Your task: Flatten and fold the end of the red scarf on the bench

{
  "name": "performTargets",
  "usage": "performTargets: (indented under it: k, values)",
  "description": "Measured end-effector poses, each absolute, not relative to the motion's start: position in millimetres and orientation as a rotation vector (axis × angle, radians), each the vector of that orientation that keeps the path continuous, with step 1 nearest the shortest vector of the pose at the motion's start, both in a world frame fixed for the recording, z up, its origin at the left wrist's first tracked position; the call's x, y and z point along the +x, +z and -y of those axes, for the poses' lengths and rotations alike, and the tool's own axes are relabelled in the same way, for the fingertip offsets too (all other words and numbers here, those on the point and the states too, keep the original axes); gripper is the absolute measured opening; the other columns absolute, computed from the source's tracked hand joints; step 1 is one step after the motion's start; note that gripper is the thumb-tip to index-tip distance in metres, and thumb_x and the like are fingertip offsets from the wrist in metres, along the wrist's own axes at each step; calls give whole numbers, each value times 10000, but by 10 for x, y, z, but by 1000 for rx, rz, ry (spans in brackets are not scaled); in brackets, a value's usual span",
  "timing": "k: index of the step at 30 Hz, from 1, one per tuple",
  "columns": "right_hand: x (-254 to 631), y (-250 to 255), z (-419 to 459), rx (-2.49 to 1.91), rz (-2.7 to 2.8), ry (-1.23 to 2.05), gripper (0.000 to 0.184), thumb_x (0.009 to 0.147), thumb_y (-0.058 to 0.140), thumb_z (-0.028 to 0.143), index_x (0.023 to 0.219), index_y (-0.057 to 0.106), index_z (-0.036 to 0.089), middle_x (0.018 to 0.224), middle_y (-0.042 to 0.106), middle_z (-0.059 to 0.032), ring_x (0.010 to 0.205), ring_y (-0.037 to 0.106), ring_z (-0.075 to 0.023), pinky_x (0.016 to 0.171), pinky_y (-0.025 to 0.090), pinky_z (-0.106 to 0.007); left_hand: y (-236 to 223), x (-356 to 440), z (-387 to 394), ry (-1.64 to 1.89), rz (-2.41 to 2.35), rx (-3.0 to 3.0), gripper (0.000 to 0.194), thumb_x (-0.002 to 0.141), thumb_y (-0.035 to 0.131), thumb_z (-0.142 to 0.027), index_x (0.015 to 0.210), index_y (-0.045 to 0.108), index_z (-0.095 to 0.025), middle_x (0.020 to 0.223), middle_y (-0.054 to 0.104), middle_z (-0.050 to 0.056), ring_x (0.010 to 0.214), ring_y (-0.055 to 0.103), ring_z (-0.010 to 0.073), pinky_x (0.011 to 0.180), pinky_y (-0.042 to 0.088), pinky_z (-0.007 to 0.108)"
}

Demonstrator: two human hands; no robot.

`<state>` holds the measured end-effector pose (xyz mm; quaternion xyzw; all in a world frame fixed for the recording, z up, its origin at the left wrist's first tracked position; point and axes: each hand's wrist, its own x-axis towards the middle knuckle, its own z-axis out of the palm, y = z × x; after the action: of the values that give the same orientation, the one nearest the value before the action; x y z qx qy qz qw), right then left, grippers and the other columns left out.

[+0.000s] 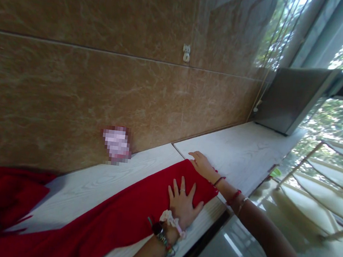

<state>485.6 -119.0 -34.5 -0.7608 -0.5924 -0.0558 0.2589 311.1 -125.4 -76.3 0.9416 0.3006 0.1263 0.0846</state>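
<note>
A long red scarf [138,199] lies along the white wood-grain table [147,163], spread flat at its right end and more wrinkled towards the lower left. My left hand [183,206] rests palm down on the flat part, its fingers spread, a ring on one of them. At the scarf's right end lies my right hand [203,165], fingers stretched past the far corner and partly over the bare tabletop. Bracelets sit on both wrists. More red cloth [2,196] is bunched at the left, with fringe-like strands; whether it belongs to the same scarf I cannot tell.
Brown marble-look tiles [71,84] form the wall behind the table, with a small white cat-shaped piece [186,53] on them. A pixelated pink card-like item [116,143] leans there. A grey box-shaped appliance [289,98] stands at the far end. Right of the table is a pale rack [322,187].
</note>
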Motion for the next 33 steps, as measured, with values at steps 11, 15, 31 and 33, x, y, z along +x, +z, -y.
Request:
performTargets:
  k: [11,15,31,33]
  values:
    - [4916,-561,1972,-1984,1757,-166,329,807,532,176,1135,566,164,1070,623,-112,1001,583,-204,884,486,-376,-569,3061,1267,385,-934,2869,608,812,506,-467,1328,440,-153,1357,432,156,1271,345,336,1012,323,484]
    - [4852,-608,2206,-1842,1955,-249,332,781,554,124,1103,602,190,1049,623,-99,981,588,-191,847,517,-352,-478,2980,1343,213,-986,2999,428,870,433,-231,1290,476,-161,1231,532,150,1114,506,288,865,448,418]
    - [4757,-621,2168,-1776,2202,-540,289,813,551,209,1091,622,170,1055,663,-108,969,606,-220,835,500,-379,-160,2954,1321,133,-970,3023,326,888,346,-75,1076,604,-142,1029,605,112,893,624,205,696,522,300]
    - [4724,-623,2146,-1820,2142,-483,267,831,508,188,1066,636,179,1023,673,-105,954,611,-219,830,498,-379,-91,2931,1304,161,-922,3052,330,889,338,-77,1078,600,-146,1031,603,110,889,622,206,696,517,302]
